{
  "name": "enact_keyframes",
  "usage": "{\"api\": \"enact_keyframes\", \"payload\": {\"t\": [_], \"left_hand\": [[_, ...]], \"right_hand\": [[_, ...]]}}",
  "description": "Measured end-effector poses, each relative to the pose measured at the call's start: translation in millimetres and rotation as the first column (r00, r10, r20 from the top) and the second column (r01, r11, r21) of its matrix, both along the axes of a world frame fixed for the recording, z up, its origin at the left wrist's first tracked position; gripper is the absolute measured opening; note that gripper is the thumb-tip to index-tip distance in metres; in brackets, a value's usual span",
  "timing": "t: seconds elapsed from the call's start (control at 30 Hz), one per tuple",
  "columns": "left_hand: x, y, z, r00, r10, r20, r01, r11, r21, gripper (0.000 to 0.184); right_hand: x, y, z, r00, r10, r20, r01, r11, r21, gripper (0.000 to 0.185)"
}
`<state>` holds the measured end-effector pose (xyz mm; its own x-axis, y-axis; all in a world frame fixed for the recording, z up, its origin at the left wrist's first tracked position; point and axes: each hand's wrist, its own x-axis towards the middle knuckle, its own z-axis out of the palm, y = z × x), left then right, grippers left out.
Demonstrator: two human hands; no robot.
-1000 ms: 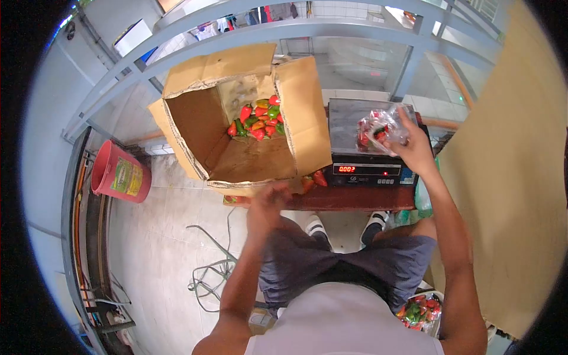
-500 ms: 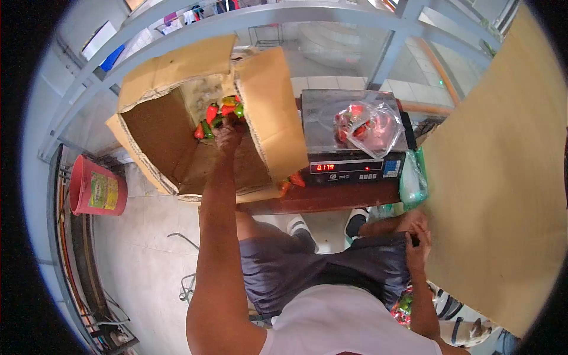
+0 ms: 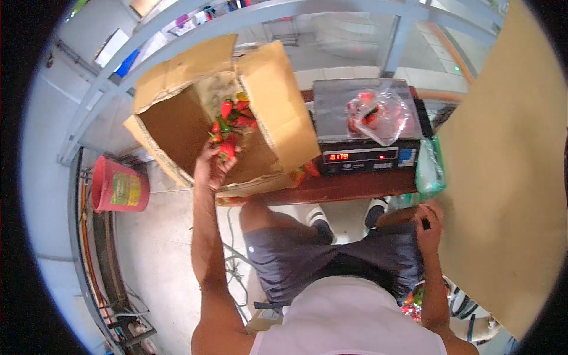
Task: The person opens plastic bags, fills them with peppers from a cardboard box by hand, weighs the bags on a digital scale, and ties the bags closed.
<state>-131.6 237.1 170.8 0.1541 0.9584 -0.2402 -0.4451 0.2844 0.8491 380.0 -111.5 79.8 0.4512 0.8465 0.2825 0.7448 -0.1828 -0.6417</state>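
One tan sheet (image 3: 509, 177) fills the far right, well apart from the box (image 3: 284, 106), which stands with its flaps spread and its opening toward the wearer. Bench (image 3: 367, 188), dark red, shows along the box's near side and runs on to its right. Scale (image 3: 364, 158) on the bench, just right of the box, red digits lit. Bucket (image 3: 131, 190), red with a yellow-green label, on the floor left of the box. Clear bag (image 3: 387, 118) with red contents lies on the scale's plate, right of the box. Right hand (image 3: 429, 225) well off the box, below and to its right, by the wearer's knee; fingers loosely bent, cannot tell whether they hold anything. Left hand (image 3: 214, 165) at the box's near edge, fingers curled and gripping a red pepper (image 3: 227, 148) over the opening. Peppers (image 3: 242, 120), red and green, heaped inside the box, just beyond those fingers.
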Motion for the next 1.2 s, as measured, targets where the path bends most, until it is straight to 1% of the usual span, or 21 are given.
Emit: {"api": "enact_keyframes", "payload": {"t": [0.03, 0.07, 0.1, 0.13, 0.17, 0.2, 0.27, 0.3, 0.4, 0.43, 0.53, 0.57, 0.67, 0.77, 0.87, 0.97, 1.07, 1.17, 1.2], "left_hand": [[-1, -14, 3, 0.998, -0.032, 0.049, 0.031, 0.999, 0.013, 0.04], [-2, -26, 4, 0.993, -0.063, 0.098, 0.06, 0.998, 0.029, 0.04], [-2, -40, 4, 0.962, -0.08, 0.262, 0.074, 0.997, 0.03, 0.041], [2, -49, 8, 0.887, -0.145, 0.439, 0.162, 0.987, -0.002, 0.048], [9, -59, 13, 0.841, -0.147, 0.521, 0.186, 0.982, -0.023, 0.052], [19, -70, 21, 0.784, -0.148, 0.603, 0.217, 0.975, -0.042, 0.055], [31, -81, 26, 0.759, -0.208, 0.617, 0.249, 0.968, 0.02, 0.057], [37, -85, 28, 0.745, -0.241, 0.622, 0.267, 0.962, 0.052, 0.058], [53, -96, 34, 0.672, -0.273, 0.688, 0.319, 0.946, 0.064, 0.059], [56, -99, 35, 0.703, -0.226, 0.674, 0.295, 0.955, 0.013, 0.058], [64, -103, 38, 0.6, -0.263, 0.755, 0.383, 0.923, 0.017, 0.062], [67, -105, 41, 0.646, -0.266, 0.716, 0.383, 0.924, -0.001, 0.061], [74, -106, 42, 0.646, -0.335, 0.686, 0.401, 0.914, 0.068, 0.06], [75, -107, 42, 0.695, -0.336, 0.636, 0.404, 0.914, 0.042, 0.059], [86, -113, 53, 0.806, -0.295, 0.512, 0.317, 0.947, 0.047, 0.059], [87, -111, 48, 0.784, -0.308, 0.54, 0.32, 0.944, 0.074, 0.058], [93, -116, 58, 0.827, -0.289, 0.483, 0.293, 0.954, 0.07, 0.056], [89, -112, 44, 0.724, -0.332, 0.605, 0.33, 0.936, 0.119, 0.054], [89, -112, 44, 0.713, -0.341, 0.613, 0.328, 0.935, 0.139, 0.054]], "right_hand": [[-3, 2, 2, 1.0, 0.007, -0.026, -0.007, 1.0, 0.004, 0.038], [-5, 4, 3, 1.0, 0.009, -0.013, -0.009, 1.0, -0.005, 0.037], [-7, 3, 5, 1.0, 0.012, 0.005, -0.012, 1.0, -0.014, 0.037], [-5, 1, 3, 1.0, 0.011, 0.028, -0.011, 1.0, -0.025, 0.037], [0, -2, -7, 0.999, 0.041, -0.007, -0.041, 0.999, 0.005, 0.035], [-2, -2, -6, 0.999, 0.044, 0.029, -0.044, 0.999, 0.011, 0.035], [-3, -5, 0, 0.993, 0.039, 0.109, -0.042, 0.999, 0.02, 0.035], [-2, -8, -1, 0.995, 0.032, 0.089, -0.033, 0.999, 0.004, 0.035], [-1, -15, -6, 0.999, 0.008, 0.035, -0.007, 1.0, -0.022, 0.036], [-2, -16, -5, 1.0, 0.001, 0.024, 0.0, 1.0, -0.014, 0.036], [-5, -16, -2, 1.0, -0.023, -0.003, 0.023, 1.0, -0.017, 0.037], [-6, -16, -2, 0.999, -0.031, -0.01, 0.031, 0.999, -0.024, 0.037], [-4, -16, -5, 0.998, -0.02, 0.053, 0.023, 0.999, -0.041, 0.038], [-2, -17, -7, 0.999, 0.004, 0.033, -0.004, 1.0, -0.001, 0.038], [1, -15, -8, 0.995, 0.007, 0.095, -0.008, 1.0, 0.002, 0.037], [-2, -14, -5, 0.999, -0.033, 0.02, 0.033, 0.999, -0.035, 0.036], [-3, -13, -2, 1.0, -0.006, -0.003, 0.006, 1.0, -0.028, 0.035], [-3, -10, 0, 0.997, 0.023, 0.067, -0.025, 0.999, 0.034, 0.035], [-3, -9, -1, 0.996, 0.028, 0.081, -0.031, 0.999, 0.041, 0.035]]}}
